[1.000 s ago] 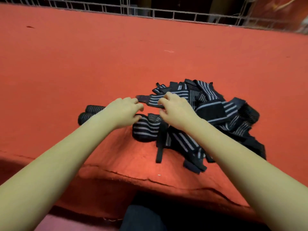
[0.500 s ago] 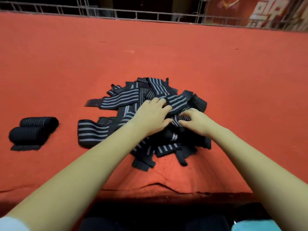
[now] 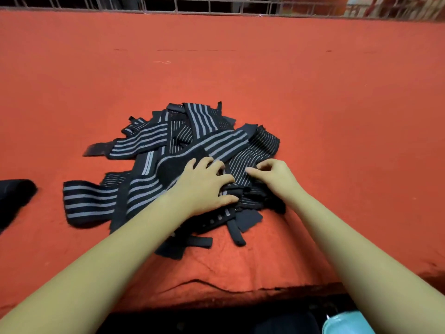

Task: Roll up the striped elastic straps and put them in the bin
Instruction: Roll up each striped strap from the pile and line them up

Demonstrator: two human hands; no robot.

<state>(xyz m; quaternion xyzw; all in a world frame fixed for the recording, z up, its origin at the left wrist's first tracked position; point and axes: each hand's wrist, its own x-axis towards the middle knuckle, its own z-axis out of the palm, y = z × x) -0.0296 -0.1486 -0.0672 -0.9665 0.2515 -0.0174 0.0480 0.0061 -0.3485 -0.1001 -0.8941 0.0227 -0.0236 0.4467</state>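
A loose pile of black elastic straps with grey stripes (image 3: 154,143) lies in the middle of the red table (image 3: 313,104). My left hand (image 3: 204,186) is on the pile's near right part, its fingers and thumb closed round the folded edge of a strap (image 3: 232,189). Just to its right, my right hand (image 3: 274,175) has curled fingers that pinch the finely striped strap (image 3: 252,153). No bin is in view.
Rolled dark straps (image 3: 14,196) lie at the left edge, partly cut off. A wire fence (image 3: 216,6) runs along the table's far side. The red cover's near edge (image 3: 216,285) sags below my arms. A teal object (image 3: 346,323) shows at the bottom right.
My view has swung right, so the rolled straps slid towards the left edge. Both hands left the strap at the pile's left and settled on the pile's near right part, where they take hold.
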